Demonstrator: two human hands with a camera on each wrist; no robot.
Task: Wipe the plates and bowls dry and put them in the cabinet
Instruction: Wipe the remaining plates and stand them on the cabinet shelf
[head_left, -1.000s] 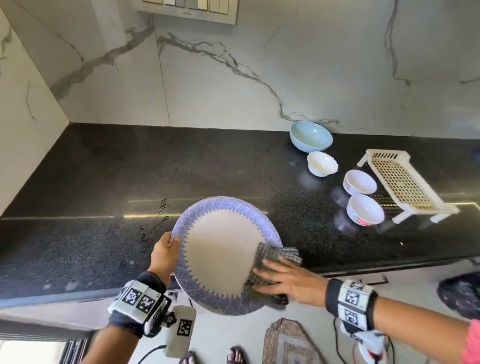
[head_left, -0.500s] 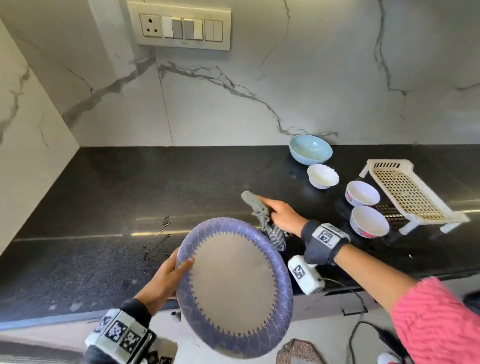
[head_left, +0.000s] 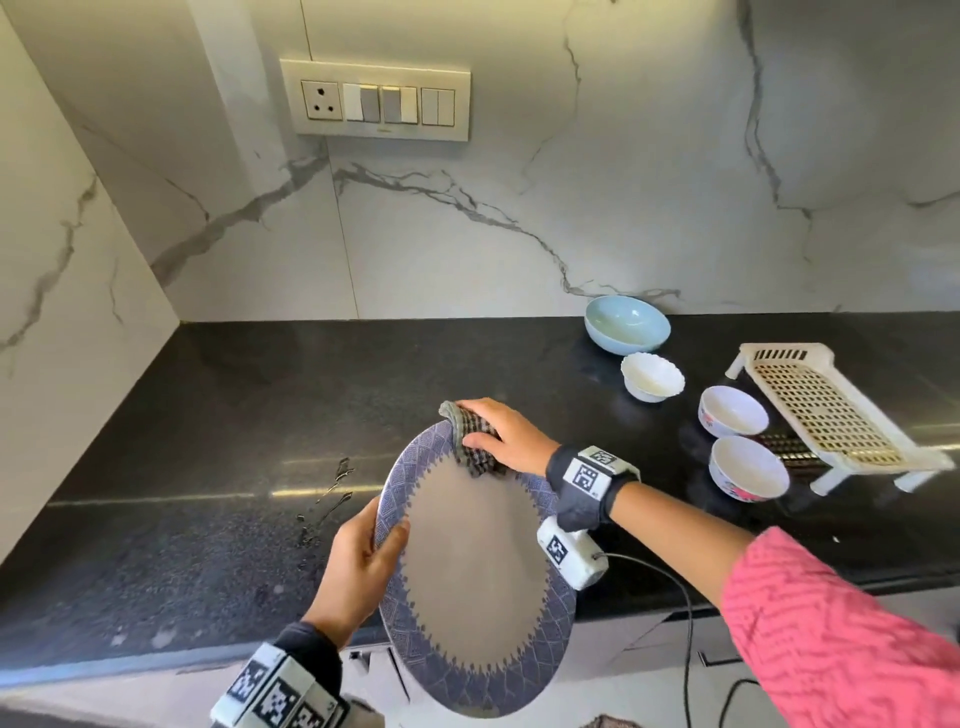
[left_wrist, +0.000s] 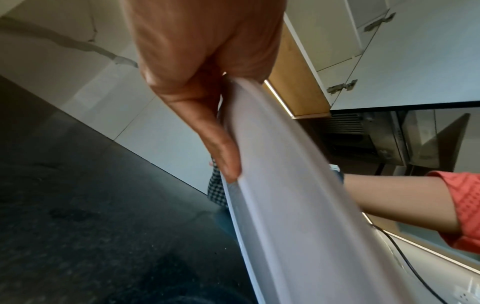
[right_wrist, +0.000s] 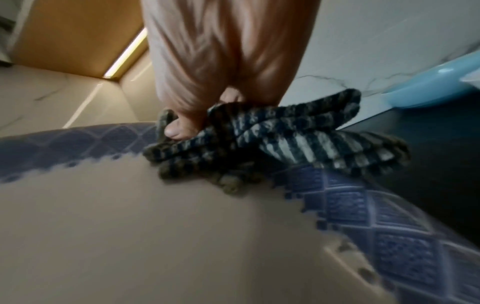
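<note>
A round plate (head_left: 475, 566) with a blue patterned rim and a beige centre is held tilted over the front edge of the black counter. My left hand (head_left: 358, 566) grips its left rim, thumb on the face; the left wrist view shows the plate (left_wrist: 298, 205) edge-on under that left hand (left_wrist: 207, 86). My right hand (head_left: 501, 434) holds a dark checked cloth (head_left: 470, 439) folded over the plate's top rim. In the right wrist view the cloth (right_wrist: 285, 139) lies bunched on the plate (right_wrist: 130, 226) beneath my right hand (right_wrist: 221, 67).
On the black counter (head_left: 234, 441) at the right stand a light blue bowl (head_left: 627, 325), a small white scalloped bowl (head_left: 652, 376), two white bowls (head_left: 732, 410) (head_left: 748, 467) and a cream drying rack (head_left: 826, 415). Water drops (head_left: 327, 493) lie left of the plate. A switch panel (head_left: 375, 100) is on the marble wall.
My right hand moved with the cloth from the plate's lower right face, off behind its upper right edge, then onto the top rim. The plate has tilted more upright.
</note>
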